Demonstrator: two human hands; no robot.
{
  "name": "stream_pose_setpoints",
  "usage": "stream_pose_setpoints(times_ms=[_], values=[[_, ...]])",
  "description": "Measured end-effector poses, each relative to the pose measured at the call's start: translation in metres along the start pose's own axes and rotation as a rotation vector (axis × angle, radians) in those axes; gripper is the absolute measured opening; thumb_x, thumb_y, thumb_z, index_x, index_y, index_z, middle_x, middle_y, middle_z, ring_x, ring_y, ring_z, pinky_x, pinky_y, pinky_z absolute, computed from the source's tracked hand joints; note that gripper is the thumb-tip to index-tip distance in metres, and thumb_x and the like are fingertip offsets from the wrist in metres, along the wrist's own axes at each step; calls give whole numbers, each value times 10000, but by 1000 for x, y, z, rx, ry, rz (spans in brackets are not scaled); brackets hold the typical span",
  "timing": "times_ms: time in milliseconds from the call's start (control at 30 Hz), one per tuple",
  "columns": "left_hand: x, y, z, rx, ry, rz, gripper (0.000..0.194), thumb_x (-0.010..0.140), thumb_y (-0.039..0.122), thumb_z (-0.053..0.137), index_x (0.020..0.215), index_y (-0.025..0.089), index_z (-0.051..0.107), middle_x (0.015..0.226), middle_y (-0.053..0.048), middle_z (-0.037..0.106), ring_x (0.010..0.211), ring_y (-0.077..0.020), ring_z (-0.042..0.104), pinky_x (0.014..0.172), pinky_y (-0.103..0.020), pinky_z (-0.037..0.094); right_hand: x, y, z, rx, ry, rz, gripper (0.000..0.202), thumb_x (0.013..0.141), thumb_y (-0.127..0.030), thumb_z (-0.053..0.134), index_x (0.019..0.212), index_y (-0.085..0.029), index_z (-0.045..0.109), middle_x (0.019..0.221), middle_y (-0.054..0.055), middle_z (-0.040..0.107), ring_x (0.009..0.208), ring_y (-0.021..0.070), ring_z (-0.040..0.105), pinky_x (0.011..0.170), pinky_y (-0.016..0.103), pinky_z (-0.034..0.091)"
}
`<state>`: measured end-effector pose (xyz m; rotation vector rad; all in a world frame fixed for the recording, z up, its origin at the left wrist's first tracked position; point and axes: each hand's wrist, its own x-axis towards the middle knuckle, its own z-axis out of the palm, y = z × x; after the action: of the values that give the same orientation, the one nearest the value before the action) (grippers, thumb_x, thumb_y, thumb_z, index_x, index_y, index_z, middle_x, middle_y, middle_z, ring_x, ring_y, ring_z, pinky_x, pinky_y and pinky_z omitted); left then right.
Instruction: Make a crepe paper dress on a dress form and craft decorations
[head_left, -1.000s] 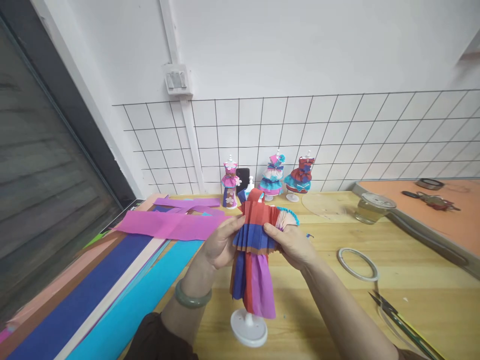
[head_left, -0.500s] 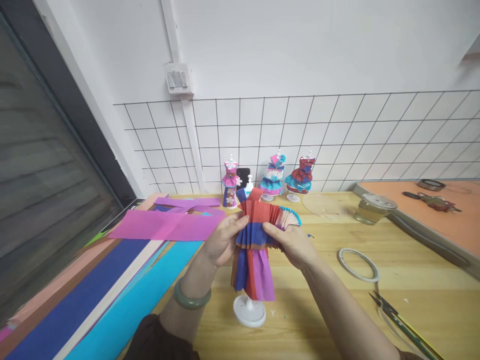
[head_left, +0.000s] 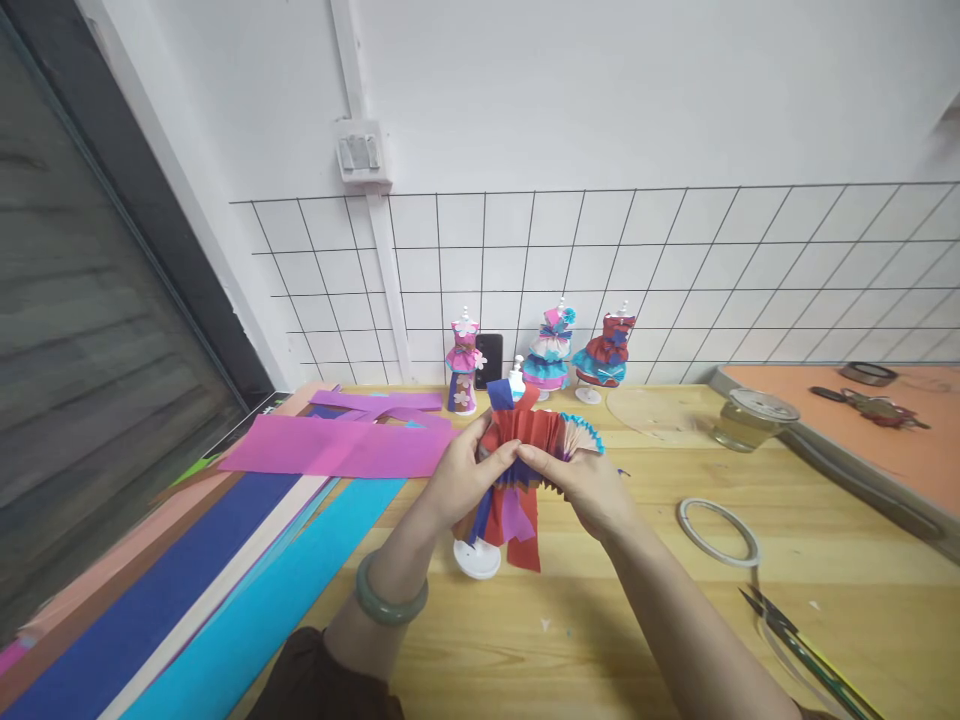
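Note:
A small dress form dressed in pleated red, blue and purple crepe paper (head_left: 534, 430) is between my hands, tilted, with its white round base (head_left: 477, 560) showing below at the left. My left hand (head_left: 476, 470) grips the left side of the pleated paper, thumb on its front. On the right, my right hand (head_left: 581, 485) pinches the same paper, its thumb tip almost meeting the left one. A fan of pale pleats with a bright blue edge (head_left: 583, 434) sticks out above my right hand. Fingers behind the paper are hidden.
Crepe strips (head_left: 270, 590) cover the left side. Three dressed forms (head_left: 551, 350), a phone (head_left: 490, 360) and a white bottle (head_left: 517, 379) stand behind. At right are a tape ring (head_left: 718, 532), scissors (head_left: 806, 650), a lidded cup (head_left: 754, 420) and an orange mat (head_left: 911, 430).
The dress form has tilted, its base moving up and left. Both thumbs have come closer together over the pleats, and my left hand has shifted right.

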<state>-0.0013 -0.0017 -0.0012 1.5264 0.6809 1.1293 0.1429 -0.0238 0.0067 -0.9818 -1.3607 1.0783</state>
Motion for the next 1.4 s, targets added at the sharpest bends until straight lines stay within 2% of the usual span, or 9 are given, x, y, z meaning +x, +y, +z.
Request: stream_pose_setpoints(times_ms=[133, 333, 433, 533, 700, 867, 1033, 1200, 1400], values=[[1, -5, 0, 73, 13, 6, 481, 744, 371, 584, 1165, 153, 504, 889, -57, 617, 804, -183, 572, 725, -299, 468, -1, 0, 2, -66, 43, 30, 245, 701, -360, 665, 820, -150, 622, 626, -8, 586, 497, 80, 477, 420, 184, 370], [4, -9, -2, 90, -6, 1, 532, 747, 368, 581, 1220, 153, 462, 889, -62, 621, 842, -199, 569, 744, -311, 468, 0, 6, 3, -43, 65, 54, 231, 701, -371, 664, 740, -154, 592, 571, -23, 554, 437, 62, 426, 360, 175, 301], [5, -9, -3, 48, -31, 41, 512, 774, 337, 559, 1242, 166, 443, 1001, -81, 614, 959, -222, 548, 821, -331, 447, 0, 9, 3, -23, 73, 97, 230, 683, -368, 680, 744, -154, 622, 600, -5, 595, 439, 72, 447, 366, 186, 317], [6, -8, -4, -33, -49, 59, 447, 806, 317, 523, 1223, 168, 465, 1132, -94, 576, 1070, -237, 503, 898, -347, 407, 0, 9, 4, 45, 64, 132, 258, 674, -363, 688, 828, -160, 653, 695, 26, 651, 500, 107, 517, 400, 202, 363], [9, -9, -7, -185, -70, 24, 383, 858, 320, 427, 1201, 167, 500, 1179, -85, 565, 1130, -235, 473, 959, -360, 357, 1, 8, 5, 148, 28, 130, 275, 686, -349, 678, 904, -182, 656, 818, 43, 677, 591, 133, 575, 465, 217, 414], [10, -15, -6, -173, -25, 3, 396, 836, 298, 462, 1212, 181, 497, 1124, -69, 605, 1097, -235, 500, 952, -373, 365, 2, 13, 4, 116, 69, 119, 275, 689, -365, 673, 877, -167, 637, 723, 33, 654, 524, 123, 546, 442, 224, 397], [8, -16, 1, -129, 14, 47, 416, 828, 270, 479, 1234, 183, 473, 1150, -82, 587, 1089, -226, 506, 940, -362, 387, 0, 13, 6, 19, 132, 117, 282, 700, -393, 656, 857, -159, 633, 616, 10, 614, 478, 111, 513, 417, 217, 383], [6, -12, 6, -88, 8, 79, 433, 820, 240, 496, 1247, 192, 453, 1183, -76, 562, 1034, -204, 536, 902, -338, 427, -2, 8, 9, -62, 149, 104, 322, 712, -413, 633, 935, -181, 634, 632, 15, 618, 491, 124, 519, 394, 219, 387], [5, -12, 4, -65, 12, 78, 438, 819, 246, 504, 1248, 180, 448, 1168, -83, 568, 1046, -209, 525, 919, -354, 413, -3, 9, 8, -119, 144, 79, 311, 719, -422, 617, 913, -180, 635, 632, 24, 616, 499, 137, 525, 394, 233, 405]])
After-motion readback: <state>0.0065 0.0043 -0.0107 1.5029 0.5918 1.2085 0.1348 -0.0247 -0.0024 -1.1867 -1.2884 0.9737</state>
